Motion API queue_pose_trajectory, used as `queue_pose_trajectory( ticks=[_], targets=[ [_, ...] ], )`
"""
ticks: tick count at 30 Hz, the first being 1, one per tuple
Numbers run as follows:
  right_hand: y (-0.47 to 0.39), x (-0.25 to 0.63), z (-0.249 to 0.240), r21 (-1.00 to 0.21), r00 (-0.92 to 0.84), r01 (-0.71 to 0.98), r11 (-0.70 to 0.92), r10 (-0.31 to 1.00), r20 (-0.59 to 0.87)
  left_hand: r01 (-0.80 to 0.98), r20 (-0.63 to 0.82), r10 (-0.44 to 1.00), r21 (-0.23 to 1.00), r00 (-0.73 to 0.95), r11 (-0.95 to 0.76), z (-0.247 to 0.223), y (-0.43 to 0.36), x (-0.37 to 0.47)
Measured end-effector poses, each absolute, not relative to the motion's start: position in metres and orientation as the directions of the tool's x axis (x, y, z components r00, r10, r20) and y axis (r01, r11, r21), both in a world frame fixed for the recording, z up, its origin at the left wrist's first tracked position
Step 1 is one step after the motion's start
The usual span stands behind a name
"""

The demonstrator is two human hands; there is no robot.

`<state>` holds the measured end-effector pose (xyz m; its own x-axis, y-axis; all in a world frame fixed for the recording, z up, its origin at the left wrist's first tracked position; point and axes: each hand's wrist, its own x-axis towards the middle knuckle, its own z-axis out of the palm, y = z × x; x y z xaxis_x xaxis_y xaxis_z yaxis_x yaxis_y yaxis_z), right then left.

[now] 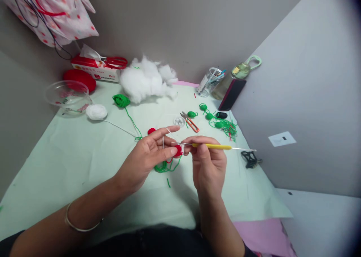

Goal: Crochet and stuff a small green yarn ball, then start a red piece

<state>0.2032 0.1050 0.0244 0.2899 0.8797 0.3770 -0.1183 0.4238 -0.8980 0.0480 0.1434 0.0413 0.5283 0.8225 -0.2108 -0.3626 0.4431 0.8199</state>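
Observation:
Between both hands is a small red and white crochet piece (178, 150). My left hand (149, 151) pinches it between thumb and fingers, with white yarn looped over the raised index finger. My right hand (209, 163) is closed around a crochet hook with a yellow handle (216, 146); its metal tip points left, at the top of the piece. White yarn runs from a white ball (96, 112) at the left towards my left hand. Loops of green yarn (160, 167) lie below the piece, and a red piece (151, 131) lies just behind my left hand.
White stuffing (148, 80), a tissue box (96, 69) and a clear bowl (67, 97) stand at the back left. Orange snips (192, 124) lie near small green pieces (209, 116). A pen cup (208, 83), bottle (225, 85) and phone (232, 95) stand back right; a black clip (250, 160) lies right.

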Motion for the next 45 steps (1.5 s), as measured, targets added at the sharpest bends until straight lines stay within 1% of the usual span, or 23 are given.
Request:
queue_pose_trajectory(
  ticks=[3, 6, 8, 10, 13, 16, 18, 19, 22, 24, 26, 28, 32, 37, 42, 45],
  targets=[
    [0.107, 0.205, 0.025, -0.886, 0.283, -0.202, 0.418, 0.891, 0.356, -0.350, -0.198, 0.838, 0.841, 0.508, 0.411, 0.042, 0.143, 0.045],
    [0.106, 0.207, 0.027, -0.887, 0.265, -0.174, 0.427, 0.888, 0.375, -0.343, -0.181, 0.849, 0.858, 0.497, 0.384, 0.042, 0.143, 0.044],
    [0.102, 0.206, 0.028, -0.892, 0.269, -0.095, 0.442, 0.874, 0.404, -0.336, -0.169, 0.855, 0.868, 0.491, 0.365, 0.042, 0.143, 0.044],
    [0.099, 0.205, 0.029, -0.877, 0.282, 0.031, 0.480, 0.838, 0.468, -0.334, -0.151, 0.868, 0.881, 0.474, 0.336, 0.041, 0.143, 0.044],
    [0.096, 0.201, 0.029, -0.793, 0.265, 0.217, 0.570, 0.747, 0.609, -0.325, -0.113, 0.889, 0.904, 0.445, 0.277, 0.039, 0.142, 0.044],
    [0.095, 0.198, 0.028, -0.710, 0.219, 0.302, 0.636, 0.679, 0.701, -0.319, -0.088, 0.900, 0.917, 0.427, 0.240, 0.038, 0.142, 0.044],
    [0.095, 0.197, 0.027, -0.709, 0.218, 0.291, 0.643, 0.677, 0.703, -0.317, -0.082, 0.903, 0.920, 0.421, 0.231, 0.037, 0.142, 0.044],
    [0.095, 0.198, 0.027, -0.732, 0.234, 0.260, 0.630, 0.694, 0.681, -0.316, -0.078, 0.903, 0.921, 0.422, 0.227, 0.037, 0.142, 0.043],
    [0.096, 0.201, 0.028, -0.843, 0.293, 0.091, 0.529, 0.795, 0.531, -0.320, -0.075, 0.900, 0.919, 0.430, 0.230, 0.038, 0.141, 0.043],
    [0.097, 0.203, 0.029, -0.886, 0.289, 0.002, 0.463, 0.848, 0.444, -0.326, -0.077, 0.898, 0.915, 0.434, 0.236, 0.038, 0.141, 0.043],
    [0.098, 0.205, 0.029, -0.900, 0.274, -0.023, 0.436, 0.868, 0.413, -0.324, -0.079, 0.898, 0.916, 0.433, 0.237, 0.038, 0.141, 0.043],
    [0.097, 0.206, 0.030, -0.892, 0.272, 0.020, 0.452, 0.856, 0.440, -0.317, -0.080, 0.900, 0.920, 0.429, 0.232, 0.037, 0.140, 0.043],
    [0.095, 0.204, 0.029, -0.809, 0.243, 0.199, 0.554, 0.771, 0.588, -0.308, -0.069, 0.909, 0.928, 0.410, 0.209, 0.037, 0.140, 0.045],
    [0.093, 0.201, 0.024, -0.638, 0.135, 0.411, 0.651, 0.648, 0.749, -0.317, -0.066, 0.919, 0.927, 0.389, 0.201, 0.038, 0.140, 0.047],
    [0.093, 0.201, 0.023, -0.532, 0.092, 0.522, 0.667, 0.576, 0.812, -0.296, -0.049, 0.928, 0.940, 0.369, 0.167, 0.043, 0.136, 0.050],
    [0.091, 0.201, 0.021, -0.443, 0.014, 0.618, 0.649, 0.555, 0.832, -0.276, -0.038, 0.941, 0.951, 0.337, 0.137, 0.045, 0.134, 0.052]
  ],
)
